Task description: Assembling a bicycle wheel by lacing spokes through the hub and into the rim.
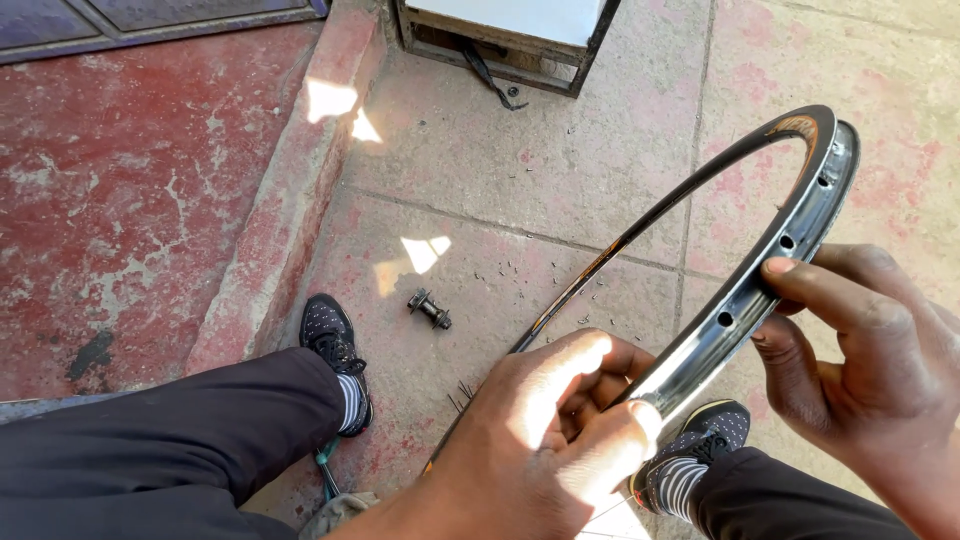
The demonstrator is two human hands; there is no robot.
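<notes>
I've got the bare bicycle rim (745,295) up off the ground, tilted across my lap so its inner channel with the spoke holes faces me. My left hand (545,420) is wrapped round the near part of the rim, fingers curled shut on it and thumb pressed along the edge, which keeps the hoop from swinging. My right hand (860,355) steadies it further along on the right, forefinger laid over the outer wall and the other fingers tucked beneath, a light pinch rather than a fist. The far arc of the rim hangs free above the paving (560,150). Down on the slabs between my shoes, near the left shoe (335,350), lies a wheel hub (430,308), with small loose bits (500,268) scattered just beyond it. My right shoe (700,450) sits under the rim.
</notes>
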